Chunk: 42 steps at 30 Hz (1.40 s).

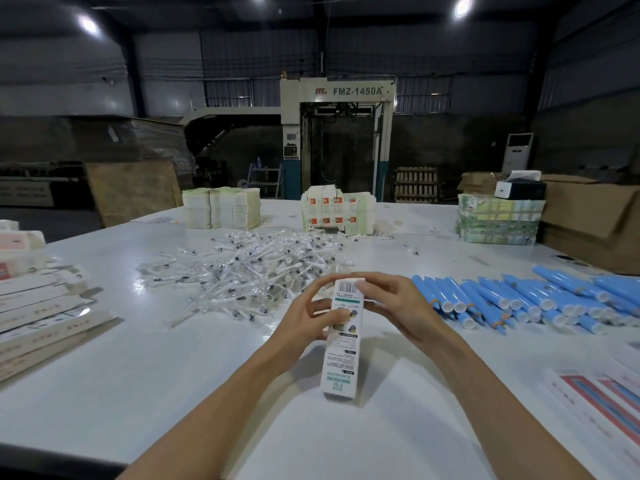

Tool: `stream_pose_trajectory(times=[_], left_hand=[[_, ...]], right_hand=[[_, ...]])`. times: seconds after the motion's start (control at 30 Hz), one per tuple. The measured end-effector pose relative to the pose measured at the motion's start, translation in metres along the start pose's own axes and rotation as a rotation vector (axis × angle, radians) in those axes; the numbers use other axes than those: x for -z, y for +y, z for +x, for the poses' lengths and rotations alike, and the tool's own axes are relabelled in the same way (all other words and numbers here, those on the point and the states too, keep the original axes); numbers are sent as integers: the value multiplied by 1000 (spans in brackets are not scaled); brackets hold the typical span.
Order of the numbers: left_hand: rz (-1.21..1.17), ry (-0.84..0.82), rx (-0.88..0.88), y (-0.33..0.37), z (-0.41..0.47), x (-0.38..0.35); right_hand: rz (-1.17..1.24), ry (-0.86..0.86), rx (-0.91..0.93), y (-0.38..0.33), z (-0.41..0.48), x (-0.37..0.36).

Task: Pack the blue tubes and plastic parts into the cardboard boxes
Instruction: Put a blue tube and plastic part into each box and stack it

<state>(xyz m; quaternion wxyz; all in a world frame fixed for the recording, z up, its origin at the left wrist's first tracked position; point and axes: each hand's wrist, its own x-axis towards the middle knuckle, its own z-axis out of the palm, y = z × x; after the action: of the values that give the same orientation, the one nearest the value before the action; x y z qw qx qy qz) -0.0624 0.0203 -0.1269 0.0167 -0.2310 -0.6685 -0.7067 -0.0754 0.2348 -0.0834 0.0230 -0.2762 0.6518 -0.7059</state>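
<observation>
Two bare forearms are seen reaching in from six o'clock, and between them a tall white cardboard box (341, 358) is held on end at the middle of the white table (138, 393), its lower end apparently set down on the surface and its barcoded top tipped away toward twelve. The box is gripped by the left hand (304, 317) from nine o'clock, fingers curled round its edge and the thumb laid across the printed face. The top end is pinched by the right hand (398, 306) from three o'clock, fingertips closed on the flap just beside the barcode; whether that flap is tucked in cannot be told. At two to three o'clock of the box the blue tubes (519, 299) are laid out in a loose row, white caps turned toward the camera, well apart from both hands. At eleven to twelve o'clock, just beyond the fingers, the plastic parts (249, 271) are heaped in clear wrappers. Unfolded flat cartons (41, 306) are fanned at nine o'clock, and more printed flats (602, 403) are seen at four. Along the far edge three stacks of carton blanks (221, 207) are lined up, a brown carton (595, 220) is stood at two o'clock, and a machine (339, 133) marked FMZ-1450A is framed dead ahead at twelve.
</observation>
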Motion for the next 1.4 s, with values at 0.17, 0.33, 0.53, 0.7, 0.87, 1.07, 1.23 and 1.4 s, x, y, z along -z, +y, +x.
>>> stream_pose_trajectory(times=[0.17,0.33,0.53,0.7,0.87,1.07,1.23,1.4], left_hand=[[-13,75,-30,3,-1,3],[-14,38,-37,4,-2,1],[-2,4,-33,3,-1,1],[1,12,-36,2,-1,2],[1,18,-32,2,-2,-1],[15,8,-40,-1,-4,-4],[15,33,-33,-5,-2,-6],[-80,93,-49,-12,4,-3]], right_hand=[[-109,194,130,8,1,-14],[-123,229,145,8,-4,-10],[-259,200,167,3,-5,-6],[-245,180,167,4,-4,-8],[-257,164,173,4,-4,-2],[-249,171,187,7,-3,0],[-83,201,96,21,-3,-8],[176,127,-231,26,-11,-25]])
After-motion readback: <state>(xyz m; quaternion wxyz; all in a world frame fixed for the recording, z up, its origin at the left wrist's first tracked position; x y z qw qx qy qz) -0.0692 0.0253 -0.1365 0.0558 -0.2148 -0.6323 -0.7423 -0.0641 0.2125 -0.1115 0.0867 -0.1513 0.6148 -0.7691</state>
